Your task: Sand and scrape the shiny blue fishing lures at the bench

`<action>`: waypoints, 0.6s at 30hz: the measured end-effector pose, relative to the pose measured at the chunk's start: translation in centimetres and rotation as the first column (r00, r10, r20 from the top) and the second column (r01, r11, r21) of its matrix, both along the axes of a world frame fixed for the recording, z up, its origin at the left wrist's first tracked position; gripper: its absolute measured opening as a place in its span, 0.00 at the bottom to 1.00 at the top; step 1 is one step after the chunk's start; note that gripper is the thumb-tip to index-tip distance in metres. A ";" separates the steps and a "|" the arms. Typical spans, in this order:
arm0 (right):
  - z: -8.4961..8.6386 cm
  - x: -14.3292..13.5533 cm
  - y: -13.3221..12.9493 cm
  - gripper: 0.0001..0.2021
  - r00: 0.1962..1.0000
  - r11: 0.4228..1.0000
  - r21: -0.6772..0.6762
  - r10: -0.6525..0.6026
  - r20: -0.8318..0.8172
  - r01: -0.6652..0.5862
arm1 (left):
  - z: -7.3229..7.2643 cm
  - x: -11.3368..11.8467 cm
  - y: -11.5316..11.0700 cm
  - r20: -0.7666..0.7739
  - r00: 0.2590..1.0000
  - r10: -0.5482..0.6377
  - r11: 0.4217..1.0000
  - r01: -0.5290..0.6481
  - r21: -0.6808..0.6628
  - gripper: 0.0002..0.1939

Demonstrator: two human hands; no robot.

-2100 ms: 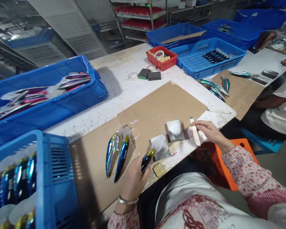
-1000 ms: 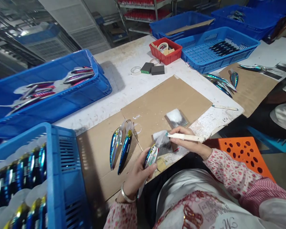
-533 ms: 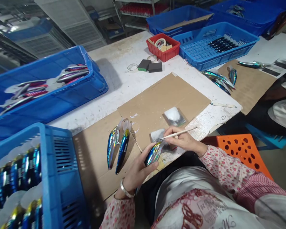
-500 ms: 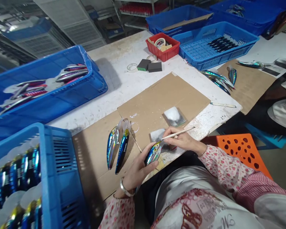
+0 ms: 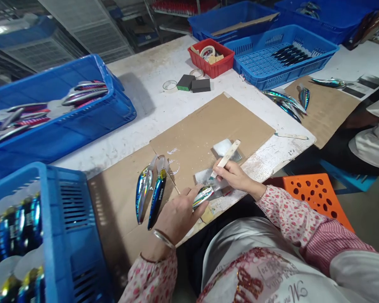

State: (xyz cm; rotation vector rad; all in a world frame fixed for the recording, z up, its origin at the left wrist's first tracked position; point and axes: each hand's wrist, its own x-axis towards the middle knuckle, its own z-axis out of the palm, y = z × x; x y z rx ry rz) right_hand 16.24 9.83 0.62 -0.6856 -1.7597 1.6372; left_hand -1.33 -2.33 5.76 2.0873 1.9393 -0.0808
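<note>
My left hand (image 5: 185, 210) is closed round a shiny fishing lure (image 5: 203, 196) near the table's front edge; its palm side is hidden. My right hand (image 5: 235, 174) pinches a flat tool (image 5: 228, 157) with a pale handle and a small dark teal tip. The tip points down at the lure's front end; I cannot tell whether it touches. Two blue and silver lures with clear lips, one silvery (image 5: 144, 189) and one dark blue (image 5: 158, 200), lie left of my hands on brown cardboard (image 5: 196, 122). A grey-white pad (image 5: 200, 176) lies partly hidden behind my hands, with another pad (image 5: 223, 148) beyond.
Blue crates of lures stand at left, one at the front (image 5: 66, 202) and one behind (image 5: 91, 97). Sanding blocks (image 5: 201, 85), a red bin (image 5: 224, 64) and a blue basket (image 5: 255, 67) lie farther back. A similar tool (image 5: 292, 136) rests right; another person sits beyond.
The tool in my right hand has swung from lying nearly level to slanting upward, showing its flat face. My left hand has rolled the lure over, so its silvery side faces up. The view shifted slightly.
</note>
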 end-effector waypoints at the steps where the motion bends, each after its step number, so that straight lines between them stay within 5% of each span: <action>1: 0.0 0.0 0.2 0.18 1.000 1.000 0.015 0.002 0.009 -0.002 | 0.1 0.1 0.3 -0.007 1.000 -0.010 1.000 0.009 -0.024 0.22; 7: -0.4 0.4 1.0 0.17 0.982 0.986 0.037 0.158 0.102 -0.162 | 0.1 0.1 1.4 0.002 1.000 -0.019 0.989 0.019 -0.149 0.23; 18: -1.5 -0.1 1.4 0.13 0.947 0.974 0.077 0.186 0.264 -0.212 | 0.3 -0.6 2.5 0.134 0.991 0.011 0.982 0.014 -0.190 0.21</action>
